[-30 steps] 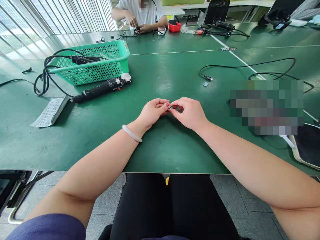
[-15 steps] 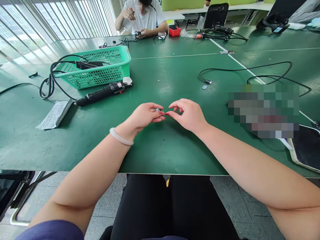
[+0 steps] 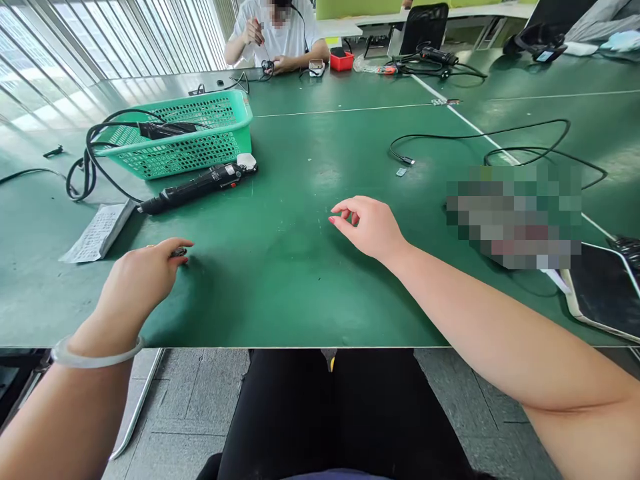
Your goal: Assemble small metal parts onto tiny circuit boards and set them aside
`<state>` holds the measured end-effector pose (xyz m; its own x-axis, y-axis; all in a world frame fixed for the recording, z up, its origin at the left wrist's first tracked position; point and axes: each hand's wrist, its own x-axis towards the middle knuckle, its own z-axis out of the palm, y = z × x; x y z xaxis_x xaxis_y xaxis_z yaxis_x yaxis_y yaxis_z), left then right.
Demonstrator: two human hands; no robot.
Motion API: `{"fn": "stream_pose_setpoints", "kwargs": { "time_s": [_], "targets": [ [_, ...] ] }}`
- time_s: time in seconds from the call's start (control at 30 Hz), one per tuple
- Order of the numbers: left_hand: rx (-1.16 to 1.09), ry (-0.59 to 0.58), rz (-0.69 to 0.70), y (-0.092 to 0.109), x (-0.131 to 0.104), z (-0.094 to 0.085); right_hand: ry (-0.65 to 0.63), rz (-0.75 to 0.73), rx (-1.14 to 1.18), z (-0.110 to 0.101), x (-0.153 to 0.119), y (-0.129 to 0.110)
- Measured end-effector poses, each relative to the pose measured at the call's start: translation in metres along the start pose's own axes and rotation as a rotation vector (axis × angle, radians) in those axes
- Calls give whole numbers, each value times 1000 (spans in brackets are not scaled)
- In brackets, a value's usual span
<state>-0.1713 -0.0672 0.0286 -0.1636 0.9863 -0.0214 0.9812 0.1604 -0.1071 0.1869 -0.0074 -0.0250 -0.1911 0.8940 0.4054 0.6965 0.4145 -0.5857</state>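
Note:
At the left of the green table, my left hand pinches a small dark metallic piece between thumb and fingers. Its exact kind is too small to make out. My right hand is over the middle of the table, thumb and curled fingers apart, with nothing seen between them. Beyond my left hand lie a folded sheet of written paper and a black electric screwdriver with a cable.
A green plastic basket holds a black cabled tool. Black cables, a blurred-out object and a tablet-like device lie on the right. Across the table sits a person near a small red box.
My left hand has moved left and toward the table's near edge with the small metallic piece, away from my right hand. The right hand has stayed nearly in place. The view has shifted slightly.

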Motion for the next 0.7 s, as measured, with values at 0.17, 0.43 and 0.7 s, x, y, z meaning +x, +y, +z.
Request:
{"fn": "stream_pose_setpoints", "kwargs": {
  "time_s": [0.17, 0.43, 0.7],
  "targets": [
    [-76, 40, -40, -6, -2, 6, -4, 28, 2, -1, 1, 4],
    [-108, 70, -45, -12, 2, 4, 3, 34, -1, 0, 1, 3],
    [-110, 84, -28, -14, 7, 4, 2, 50, 9, -2, 1, 1]
  ]
}}
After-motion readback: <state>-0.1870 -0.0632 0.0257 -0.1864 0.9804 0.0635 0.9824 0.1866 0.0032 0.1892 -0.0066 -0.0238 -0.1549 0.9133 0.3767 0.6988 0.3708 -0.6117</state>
